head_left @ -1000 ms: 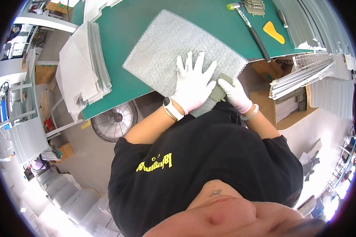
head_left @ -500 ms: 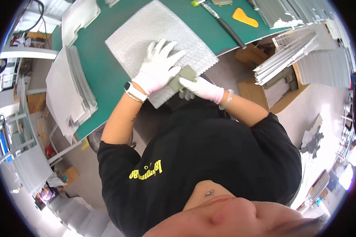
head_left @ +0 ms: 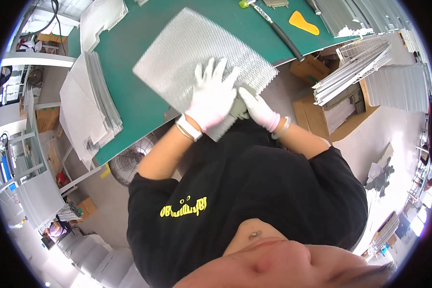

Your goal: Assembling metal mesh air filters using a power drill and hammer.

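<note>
A silver sheet of fine metal mesh (head_left: pixel 182 50) lies slanted over the front edge of the green table, one corner reaching toward my body. My left hand (head_left: pixel 212 98), in a white glove, rests flat on the sheet with its fingers spread. My right hand (head_left: pixel 259 111), also gloved, is closed at the sheet's near right edge around a small grey-green pad (head_left: pixel 237 105). Only part of the pad shows between my hands; its far side is hidden. The right fingertips are mostly out of sight beneath it.
Stacked mesh sheets (head_left: pixel 89 103) overhang the table's left edge. A black-handled hammer (head_left: pixel 281 34) and a yellow scraper (head_left: pixel 304 23) lie at the far right. Below the right edge stand an open cardboard box (head_left: pixel 312 117) and metal strips (head_left: pixel 353 69). A round fan (head_left: pixel 129 161) stands under the table.
The sheet has shifted slightly right and nearer to me, and both hands have moved right with it. The pad is now more covered by my hands.
</note>
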The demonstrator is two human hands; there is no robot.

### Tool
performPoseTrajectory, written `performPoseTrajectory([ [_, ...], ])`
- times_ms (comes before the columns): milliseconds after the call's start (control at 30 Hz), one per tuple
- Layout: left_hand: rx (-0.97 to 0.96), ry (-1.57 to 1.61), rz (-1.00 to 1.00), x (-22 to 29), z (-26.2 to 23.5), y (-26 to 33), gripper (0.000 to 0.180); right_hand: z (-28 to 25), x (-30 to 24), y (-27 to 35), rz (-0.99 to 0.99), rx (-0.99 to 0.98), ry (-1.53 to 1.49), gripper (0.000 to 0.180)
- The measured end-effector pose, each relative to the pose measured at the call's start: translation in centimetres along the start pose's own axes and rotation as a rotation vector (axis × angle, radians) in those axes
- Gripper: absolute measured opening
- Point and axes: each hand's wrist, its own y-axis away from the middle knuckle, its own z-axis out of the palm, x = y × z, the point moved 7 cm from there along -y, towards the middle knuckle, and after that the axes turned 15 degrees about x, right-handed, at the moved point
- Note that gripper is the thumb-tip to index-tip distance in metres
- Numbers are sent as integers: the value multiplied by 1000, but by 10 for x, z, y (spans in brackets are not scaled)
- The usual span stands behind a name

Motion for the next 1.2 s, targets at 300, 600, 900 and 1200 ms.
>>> performPoseTrajectory([
  [300, 176, -262, 53, -35, -47, -28, 55, -179, -46, -31, -506, 419, 1687, 30],
  [600, -86, 851, 221, 60, -15, 67, 32, -291, -38, -41, -536, 334, 1957, 18],
  [900, -127, 894, -44, 32, 20, 100, 30, -280, -35, -39, -421, 122, 2057, 19],
  [1200, -220, 1126, -522, 2, 68, 108, 31, -129, -109, 28, -1441, 134, 1468, 11],
])
